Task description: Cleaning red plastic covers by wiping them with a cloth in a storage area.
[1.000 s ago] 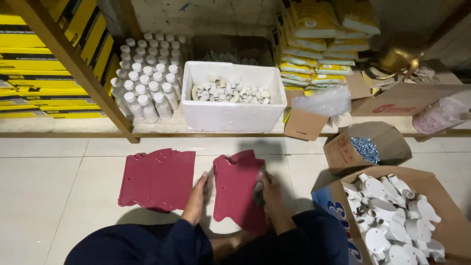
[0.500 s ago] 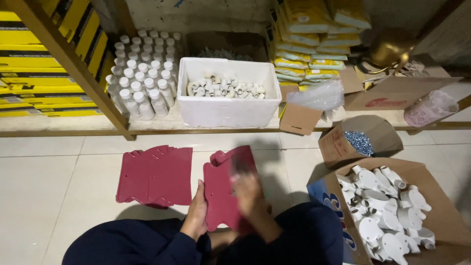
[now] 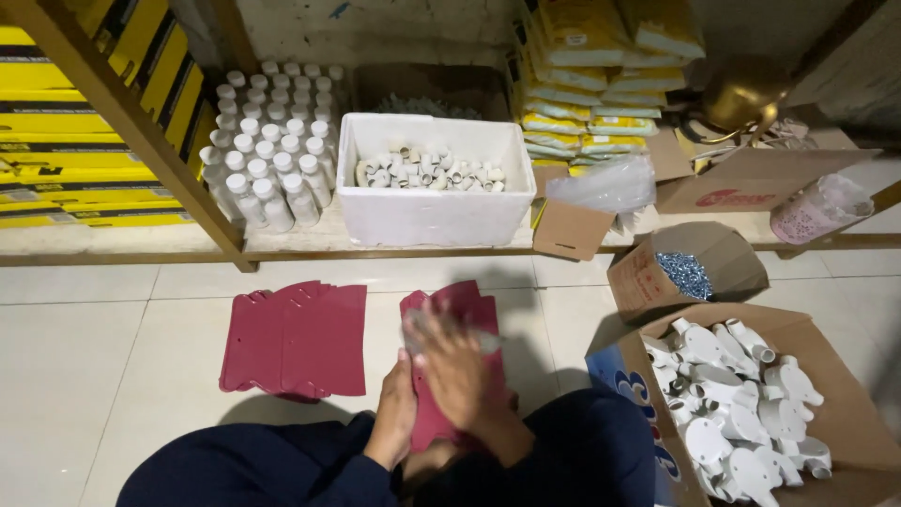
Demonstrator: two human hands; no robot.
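Observation:
I sit on a tiled floor holding a dark red flat plastic panel (image 3: 455,310) upright in front of me. My left hand (image 3: 396,413) grips the panel's lower left edge. My right hand (image 3: 455,371) lies over the panel's face, fingers spread, pressing a small clear piece (image 3: 483,341) against it; whether the fingers hold that piece cannot be told. A pile of matching red panels (image 3: 298,338) lies flat on the floor to the left.
A white foam box (image 3: 434,207) of short white tubes stands on a low shelf ahead, white bottles (image 3: 272,160) beside it. An open carton of white plastic fittings (image 3: 741,394) is at my right, a small box of screws (image 3: 683,272) behind it.
The red panel has been drawn closer to me and tilted upright. My right hand has slid from the panel's right edge onto its face.

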